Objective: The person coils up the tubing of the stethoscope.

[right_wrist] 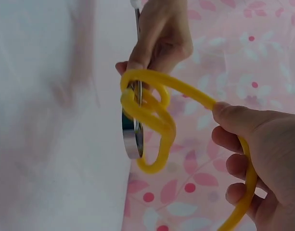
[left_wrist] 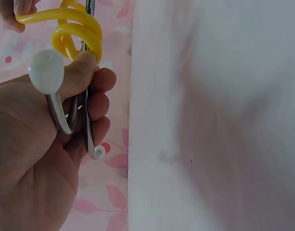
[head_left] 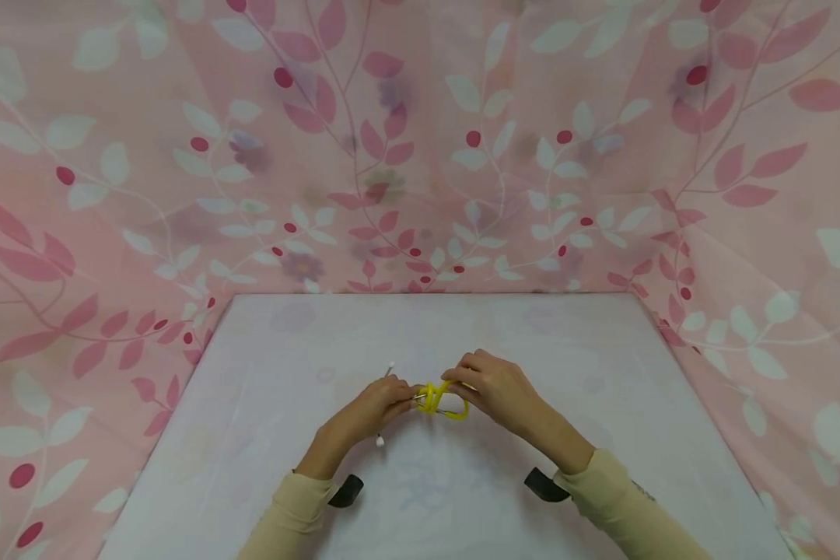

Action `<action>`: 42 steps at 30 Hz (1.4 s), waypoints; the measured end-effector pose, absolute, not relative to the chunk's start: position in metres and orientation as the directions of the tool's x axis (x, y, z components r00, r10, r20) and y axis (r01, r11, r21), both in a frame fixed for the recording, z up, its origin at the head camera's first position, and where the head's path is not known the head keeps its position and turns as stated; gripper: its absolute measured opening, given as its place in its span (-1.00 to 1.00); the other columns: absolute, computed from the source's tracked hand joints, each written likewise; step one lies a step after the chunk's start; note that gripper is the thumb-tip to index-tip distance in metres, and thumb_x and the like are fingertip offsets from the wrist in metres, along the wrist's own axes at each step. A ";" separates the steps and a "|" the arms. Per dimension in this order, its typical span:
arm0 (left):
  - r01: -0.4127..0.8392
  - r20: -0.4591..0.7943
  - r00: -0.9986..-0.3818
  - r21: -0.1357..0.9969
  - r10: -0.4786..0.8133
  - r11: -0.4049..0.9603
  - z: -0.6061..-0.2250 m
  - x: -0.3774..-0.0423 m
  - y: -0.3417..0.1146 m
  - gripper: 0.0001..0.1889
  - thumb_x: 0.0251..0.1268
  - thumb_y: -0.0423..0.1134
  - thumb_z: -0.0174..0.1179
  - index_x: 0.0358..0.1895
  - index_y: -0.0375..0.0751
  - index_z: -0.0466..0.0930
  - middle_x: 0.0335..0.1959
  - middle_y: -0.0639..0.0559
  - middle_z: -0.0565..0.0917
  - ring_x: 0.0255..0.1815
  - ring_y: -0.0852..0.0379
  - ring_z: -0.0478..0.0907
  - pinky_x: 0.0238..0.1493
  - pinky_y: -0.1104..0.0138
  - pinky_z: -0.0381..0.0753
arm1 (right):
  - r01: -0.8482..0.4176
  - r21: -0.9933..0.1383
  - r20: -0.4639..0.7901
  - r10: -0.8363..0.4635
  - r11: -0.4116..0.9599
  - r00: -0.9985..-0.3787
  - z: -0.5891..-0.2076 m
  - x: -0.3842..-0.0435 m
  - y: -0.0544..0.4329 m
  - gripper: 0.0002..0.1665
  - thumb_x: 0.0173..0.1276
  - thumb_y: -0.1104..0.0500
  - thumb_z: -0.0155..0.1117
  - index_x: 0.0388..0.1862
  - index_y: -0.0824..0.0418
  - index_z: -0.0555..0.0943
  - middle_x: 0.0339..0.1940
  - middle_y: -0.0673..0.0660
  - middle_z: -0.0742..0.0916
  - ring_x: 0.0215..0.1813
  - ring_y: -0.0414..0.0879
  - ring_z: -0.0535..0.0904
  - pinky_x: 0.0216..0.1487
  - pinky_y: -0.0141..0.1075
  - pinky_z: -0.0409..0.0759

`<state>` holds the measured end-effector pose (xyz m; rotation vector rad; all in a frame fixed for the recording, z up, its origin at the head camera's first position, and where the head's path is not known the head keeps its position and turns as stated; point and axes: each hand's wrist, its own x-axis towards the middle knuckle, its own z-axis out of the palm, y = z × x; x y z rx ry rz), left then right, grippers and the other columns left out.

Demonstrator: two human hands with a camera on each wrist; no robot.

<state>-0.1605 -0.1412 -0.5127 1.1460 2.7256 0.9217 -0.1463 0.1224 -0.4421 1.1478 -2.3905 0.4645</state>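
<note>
My left hand [head_left: 374, 408] grips a shiny metal hook piece [left_wrist: 55, 110] with curved prongs and white knobs [left_wrist: 46, 72] at the ends. A smooth yellow cord [left_wrist: 84, 21], perhaps rubber tubing, is looped round the metal just beyond the left thumb. In the right wrist view, a rounded metal end [right_wrist: 133, 144] sticks out past the loops. My right hand [head_left: 497, 389] pinches the cord between thumb and forefinger and draws one length away from the loops. More cord [right_wrist: 241, 207] runs down across the other right fingers. The exact kind of metal piece cannot be told.
Below the hands spreads a table with a pale cover [head_left: 434, 498]. Pink leaf-patterned cloth [head_left: 420, 155] hangs behind it and at both sides. A dark band shows at the left wrist [head_left: 346, 491] and another at the right wrist [head_left: 547, 485].
</note>
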 end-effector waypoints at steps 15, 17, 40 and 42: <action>0.668 0.210 -0.659 0.604 0.722 0.434 -0.498 -0.153 -0.136 -0.63 0.40 -0.13 0.16 0.22 -0.10 0.60 -0.20 0.15 0.69 -0.23 0.33 0.50 -0.14 0.47 0.57 | -0.749 -0.437 0.480 -0.575 0.498 -0.662 -0.455 -0.175 0.141 -0.76 0.20 0.07 0.47 -0.13 0.02 0.77 -0.34 -0.09 0.68 -0.38 -0.23 0.49 -0.40 -0.47 0.48; 0.679 0.224 -0.645 0.606 0.730 0.414 -0.497 -0.153 -0.136 -0.62 0.40 -0.14 0.16 0.22 -0.12 0.60 -0.21 0.10 0.70 -0.23 0.33 0.50 -0.13 0.48 0.58 | -0.739 -0.494 0.476 -0.568 0.459 -0.671 -0.459 -0.179 0.141 -0.76 0.17 0.15 0.49 -0.14 0.02 0.78 -0.35 -0.10 0.70 -0.42 -0.27 0.45 -0.43 -0.47 0.46; 0.735 0.361 -0.613 0.587 0.703 0.339 -0.488 -0.156 -0.132 -0.60 0.41 -0.18 0.16 0.25 -0.17 0.57 -0.16 0.13 0.68 -0.21 0.32 0.48 -0.17 0.46 0.58 | -0.371 -0.926 0.283 -0.522 0.069 -0.805 -0.515 -0.184 0.136 -0.70 0.41 0.33 0.21 0.08 0.38 0.66 0.00 0.38 0.74 -0.13 -0.01 0.74 -0.12 -0.26 0.71; 0.732 0.364 -0.621 0.585 0.694 0.349 -0.487 -0.156 -0.132 -0.61 0.40 -0.18 0.17 0.24 -0.17 0.58 -0.18 0.13 0.69 -0.23 0.32 0.47 -0.19 0.47 0.56 | -0.359 -0.933 0.288 -0.533 0.032 -0.796 -0.520 -0.182 0.134 -0.68 0.41 0.33 0.20 0.10 0.43 0.63 0.04 0.42 0.70 -0.18 0.07 0.74 -0.18 -0.18 0.72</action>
